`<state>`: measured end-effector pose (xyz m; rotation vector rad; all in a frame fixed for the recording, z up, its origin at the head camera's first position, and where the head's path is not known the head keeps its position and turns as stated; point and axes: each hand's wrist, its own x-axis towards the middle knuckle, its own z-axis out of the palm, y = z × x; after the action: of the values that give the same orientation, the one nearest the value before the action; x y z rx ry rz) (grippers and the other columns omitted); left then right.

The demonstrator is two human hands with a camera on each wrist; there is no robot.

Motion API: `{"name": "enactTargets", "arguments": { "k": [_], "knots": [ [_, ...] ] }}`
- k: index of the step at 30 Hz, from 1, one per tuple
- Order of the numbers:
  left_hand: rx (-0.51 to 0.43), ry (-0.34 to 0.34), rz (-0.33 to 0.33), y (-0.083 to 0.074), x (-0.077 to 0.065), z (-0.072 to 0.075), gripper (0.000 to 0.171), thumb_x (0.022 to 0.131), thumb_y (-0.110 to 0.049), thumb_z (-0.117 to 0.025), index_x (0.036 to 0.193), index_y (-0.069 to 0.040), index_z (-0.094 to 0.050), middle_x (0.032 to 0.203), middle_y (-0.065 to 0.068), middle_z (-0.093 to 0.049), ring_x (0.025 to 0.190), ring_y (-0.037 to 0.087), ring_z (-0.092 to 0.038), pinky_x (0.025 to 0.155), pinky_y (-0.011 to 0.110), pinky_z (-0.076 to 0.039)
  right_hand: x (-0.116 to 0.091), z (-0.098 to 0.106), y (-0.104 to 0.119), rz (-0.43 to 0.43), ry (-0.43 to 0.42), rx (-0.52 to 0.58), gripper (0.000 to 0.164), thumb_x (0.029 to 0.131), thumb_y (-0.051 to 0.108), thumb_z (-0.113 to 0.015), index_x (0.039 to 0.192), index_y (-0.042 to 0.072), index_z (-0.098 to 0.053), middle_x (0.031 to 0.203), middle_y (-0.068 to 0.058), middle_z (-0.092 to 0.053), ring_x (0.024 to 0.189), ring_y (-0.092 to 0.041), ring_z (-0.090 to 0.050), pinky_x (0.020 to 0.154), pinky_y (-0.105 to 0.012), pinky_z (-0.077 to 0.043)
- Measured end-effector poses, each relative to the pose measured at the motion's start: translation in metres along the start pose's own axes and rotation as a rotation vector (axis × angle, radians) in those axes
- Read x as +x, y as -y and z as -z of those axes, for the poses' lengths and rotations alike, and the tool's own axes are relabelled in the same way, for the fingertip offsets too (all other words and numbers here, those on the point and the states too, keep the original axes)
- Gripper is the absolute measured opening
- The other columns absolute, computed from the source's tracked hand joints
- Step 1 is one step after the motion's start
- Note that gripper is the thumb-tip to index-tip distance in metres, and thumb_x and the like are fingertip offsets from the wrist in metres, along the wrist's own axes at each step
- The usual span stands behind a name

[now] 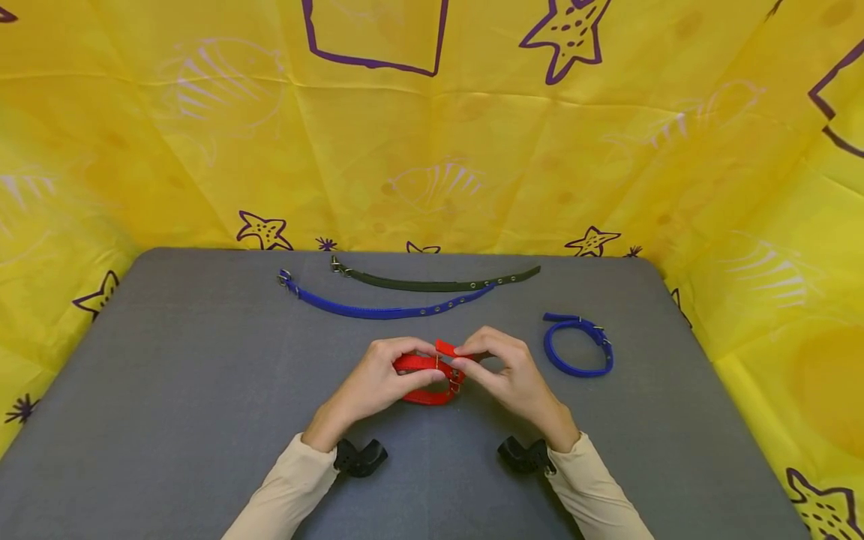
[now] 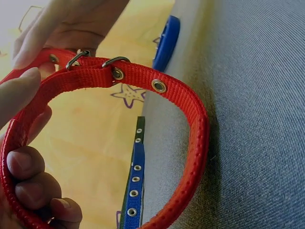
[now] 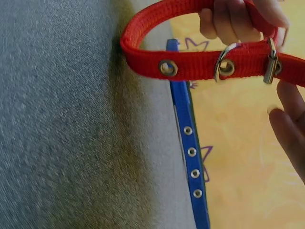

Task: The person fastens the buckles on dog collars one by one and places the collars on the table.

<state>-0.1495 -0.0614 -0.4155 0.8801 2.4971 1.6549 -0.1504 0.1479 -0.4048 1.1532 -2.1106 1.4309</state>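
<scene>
A red pet collar is bent into a loop at the middle of the table, its strap threaded through a metal buckle. On its left side, the left hand grips the band near the buckle, thumb outside and fingers curled within the loop. From the right, the right hand pinches the strap's free end between thumb and fingers. Beside the buckle a metal D-ring circles the band. Metal eyelets show along the strap.
A blue collar, closed in a loop, lies to the right. Behind the hands, another blue collar and a dark green collar lie stretched out, their right ends meeting. Yellow patterned cloth surrounds the back and sides of the grey table.
</scene>
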Motion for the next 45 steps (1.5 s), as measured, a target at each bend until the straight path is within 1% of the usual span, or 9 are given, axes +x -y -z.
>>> {"name": "enactTargets", "arguments": {
  "k": [3, 10, 13, 16, 21, 27, 34, 39, 45],
  "knots": [
    [-0.012, -0.004, 0.004, -0.005, 0.000, 0.003, 0.023, 0.076, -0.014, -0.074, 0.096, -0.007, -0.067, 0.091, 0.005, -0.068, 0.069, 0.009, -0.056, 0.057, 0.022, -0.047, 0.001, 0.003, 0.001, -0.012, 0.009, 0.013, 0.023, 0.067, -0.016, -0.070, 0.082, 0.000, -0.063, 0.078, -0.008, -0.062, 0.073, -0.013, -0.059, 0.067, -0.020, -0.052],
    [-0.001, 0.010, 0.027, 0.020, 0.001, -0.003, 0.020, 0.077, -0.029, -0.073, 0.096, -0.022, -0.067, 0.091, -0.006, -0.067, 0.071, 0.006, -0.056, 0.059, 0.022, -0.046, 0.000, 0.007, 0.004, -0.049, 0.081, -0.012, 0.018, 0.071, -0.012, -0.069, 0.080, 0.003, -0.064, 0.078, -0.006, -0.060, 0.073, -0.014, -0.056, 0.066, -0.025, -0.050],
    [-0.009, 0.018, 0.011, 0.024, 0.001, -0.003, 0.021, 0.078, -0.034, -0.071, 0.096, -0.024, -0.067, 0.091, -0.007, -0.067, 0.070, 0.007, -0.056, 0.057, 0.022, -0.046, -0.002, 0.006, 0.000, -0.053, 0.085, -0.022, 0.017, 0.071, -0.010, -0.069, 0.079, 0.004, -0.066, 0.077, -0.005, -0.059, 0.072, -0.014, -0.055, 0.065, -0.024, -0.049],
    [-0.007, 0.022, 0.004, 0.025, 0.001, -0.002, 0.021, 0.078, -0.036, -0.070, 0.096, -0.026, -0.067, 0.091, -0.009, -0.066, 0.070, 0.007, -0.056, 0.057, 0.023, -0.046, -0.009, 0.006, -0.010, -0.064, 0.096, -0.027, 0.016, 0.074, -0.007, -0.069, 0.080, 0.008, -0.068, 0.079, -0.002, -0.062, 0.073, -0.011, -0.057, 0.065, -0.023, -0.048],
    [0.008, 0.027, -0.001, 0.025, 0.002, -0.002, 0.020, 0.078, -0.034, -0.071, 0.096, -0.026, -0.067, 0.092, -0.009, -0.066, 0.075, 0.006, -0.058, 0.061, 0.022, -0.047, -0.017, 0.006, -0.022, -0.152, 0.173, -0.014, 0.009, 0.082, 0.008, -0.067, 0.088, 0.014, -0.070, 0.089, 0.002, -0.068, 0.082, -0.006, -0.062, 0.072, -0.021, -0.050],
    [0.015, 0.034, -0.014, 0.024, 0.002, -0.002, 0.022, 0.078, -0.037, -0.070, 0.097, -0.025, -0.068, 0.091, -0.008, -0.067, 0.074, 0.006, -0.058, 0.061, 0.022, -0.047, -0.017, 0.008, -0.022, -0.207, 0.207, -0.028, 0.008, 0.085, 0.017, -0.065, 0.091, 0.017, -0.071, 0.089, 0.004, -0.070, 0.082, -0.005, -0.065, 0.071, -0.021, -0.051],
    [0.021, 0.026, -0.029, 0.023, 0.001, -0.003, 0.021, 0.078, -0.035, -0.071, 0.097, -0.026, -0.068, 0.092, -0.009, -0.067, 0.075, 0.005, -0.058, 0.062, 0.022, -0.048, -0.014, 0.004, -0.020, -0.221, 0.235, -0.012, 0.009, 0.086, 0.020, -0.064, 0.093, 0.020, -0.070, 0.089, 0.007, -0.069, 0.082, -0.003, -0.063, 0.072, -0.021, -0.051],
    [0.000, 0.019, 0.013, 0.023, 0.001, -0.003, 0.020, 0.077, -0.033, -0.072, 0.096, -0.026, -0.068, 0.091, -0.009, -0.067, 0.073, 0.007, -0.058, 0.061, 0.023, -0.049, -0.015, 0.000, -0.021, -0.231, 0.201, -0.060, 0.017, 0.082, 0.019, -0.069, 0.098, 0.017, -0.064, 0.089, 0.004, -0.068, 0.080, -0.005, -0.063, 0.073, -0.025, -0.052],
    [-0.008, -0.003, 0.140, 0.010, 0.001, 0.004, 0.018, 0.080, -0.021, -0.071, 0.097, -0.019, -0.064, 0.081, -0.002, -0.064, 0.065, 0.010, -0.054, 0.057, 0.022, -0.044, -0.010, 0.001, -0.010, -0.266, 0.120, -0.078, 0.027, 0.077, 0.005, -0.072, 0.099, 0.003, -0.057, 0.089, -0.011, -0.067, 0.078, -0.018, -0.067, 0.071, -0.037, -0.054]
  ]
}}
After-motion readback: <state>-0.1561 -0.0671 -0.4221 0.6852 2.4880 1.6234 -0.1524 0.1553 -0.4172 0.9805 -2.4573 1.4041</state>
